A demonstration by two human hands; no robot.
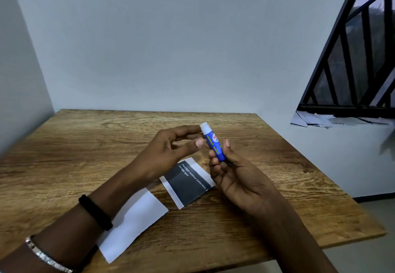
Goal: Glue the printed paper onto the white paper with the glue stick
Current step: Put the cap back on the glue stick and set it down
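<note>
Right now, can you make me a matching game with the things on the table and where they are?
Things:
1. glue stick
2. printed paper
3. white paper
4. black band

Places:
A. around the left wrist
B. flat on the table, partly under the left arm
C. held up in the right hand, white cap by the left hand
D. flat on the table, below both hands

Pairs: 1-C, 2-D, 3-B, 4-A

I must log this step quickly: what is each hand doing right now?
Left hand: fingertips at the white cap of the blue plastic glue stick; whether they pinch it cannot be told.
Right hand: closed grip on the glue stick's body.
</note>
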